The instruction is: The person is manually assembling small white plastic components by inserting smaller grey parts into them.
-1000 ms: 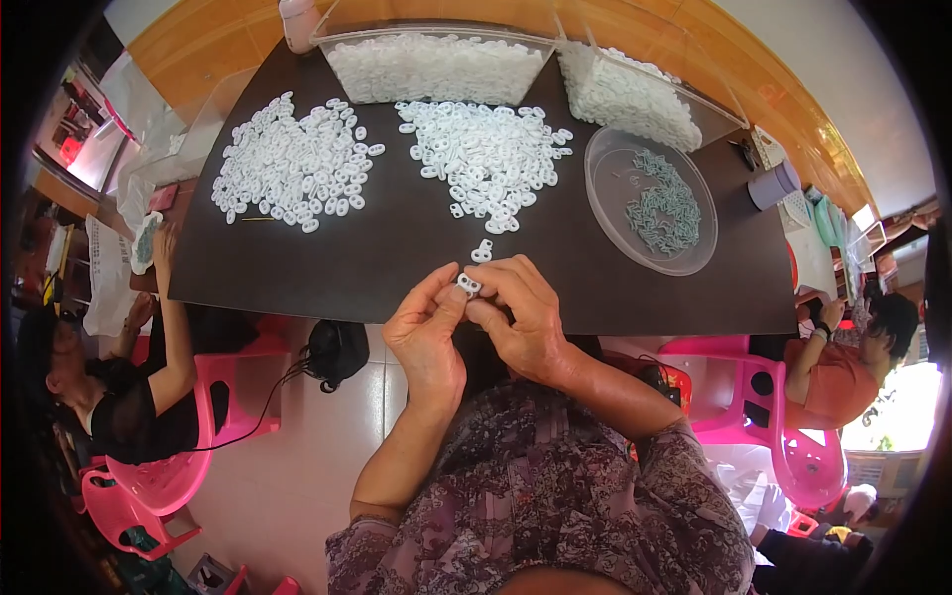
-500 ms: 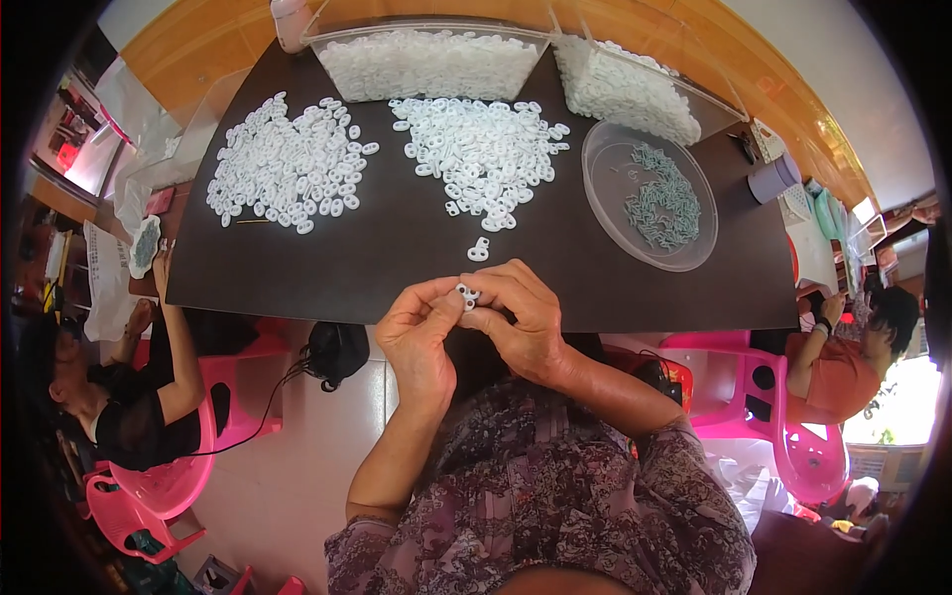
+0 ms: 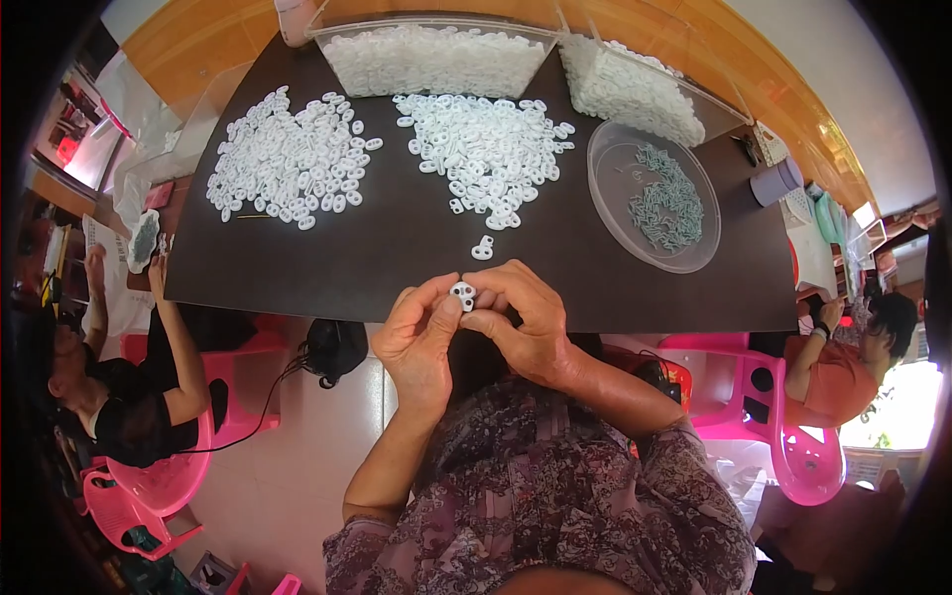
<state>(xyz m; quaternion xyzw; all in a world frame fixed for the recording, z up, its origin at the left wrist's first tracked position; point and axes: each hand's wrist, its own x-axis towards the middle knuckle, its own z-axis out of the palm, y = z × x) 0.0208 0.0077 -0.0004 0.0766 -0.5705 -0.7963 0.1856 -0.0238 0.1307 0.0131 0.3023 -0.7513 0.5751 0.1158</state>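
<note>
Between my fingertips, just over the table's near edge, is a small white plastic piece with round holes [image 3: 463, 292]. My left hand [image 3: 418, 335] pinches it from the left with thumb and forefinger. On its other side my right hand [image 3: 524, 315] closes on it with thumb and fingers. Whether it is one part or two joined parts I cannot tell. A short way beyond my hands, two small white pieces [image 3: 483, 249] lie together. Farther off spreads a pile of similar white two-holed pieces [image 3: 486, 149], and a second white pile [image 3: 288, 159] lies to its left.
Clear tubs of white pieces [image 3: 436, 64] stand at the back of the dark table [image 3: 377, 268]. A round clear tray [image 3: 607, 213] at right holds small grey-green parts [image 3: 669, 203]. Beyond it is a grey cup [image 3: 775, 182]. Other people sit left [image 3: 139, 407] and right [image 3: 838, 367].
The white piece has turned a little in my fingers, its holes now facing up more. The person at left has shifted their arms. The view has moved slightly.
</note>
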